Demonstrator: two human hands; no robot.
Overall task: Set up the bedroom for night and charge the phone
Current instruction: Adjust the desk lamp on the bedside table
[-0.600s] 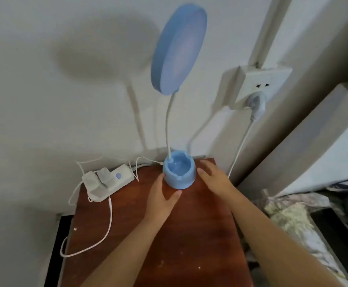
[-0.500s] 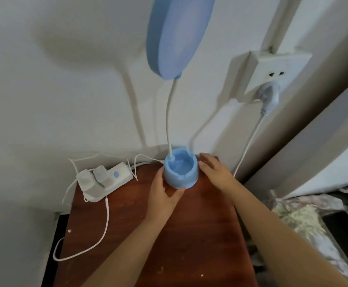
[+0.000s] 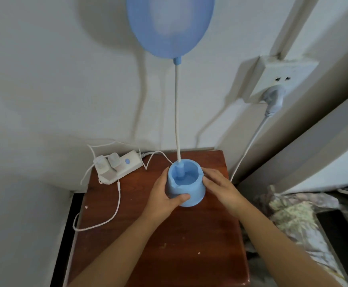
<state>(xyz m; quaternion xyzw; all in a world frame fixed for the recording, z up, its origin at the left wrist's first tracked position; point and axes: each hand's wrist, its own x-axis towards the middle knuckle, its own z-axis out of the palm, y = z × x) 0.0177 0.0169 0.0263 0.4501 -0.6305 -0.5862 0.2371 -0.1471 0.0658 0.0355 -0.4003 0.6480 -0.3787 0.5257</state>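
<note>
A blue desk lamp stands on the brown nightstand (image 3: 181, 241). Its cup-shaped base (image 3: 186, 183) carries a thin white neck up to a round blue head (image 3: 170, 23) that faces me. My left hand (image 3: 164, 195) wraps the base from the left, thumb across its front. My right hand (image 3: 220, 187) presses against the base's right side. A white power strip (image 3: 119, 167) with two white chargers plugged in lies at the nightstand's back left, and a white charging cable (image 3: 115, 206) trails from it over the left edge. No phone is visible for certain.
A wall socket (image 3: 281, 79) at the upper right holds a grey plug whose cord drops behind the nightstand. Bedding with a floral print (image 3: 293, 214) and a dark flat object (image 3: 343, 235) lie at the right. White walls close in the back and left.
The lamp base has slid toward me on the nightstand with both hands now clasping it. The lamp head has turned from edge-on to facing me.
</note>
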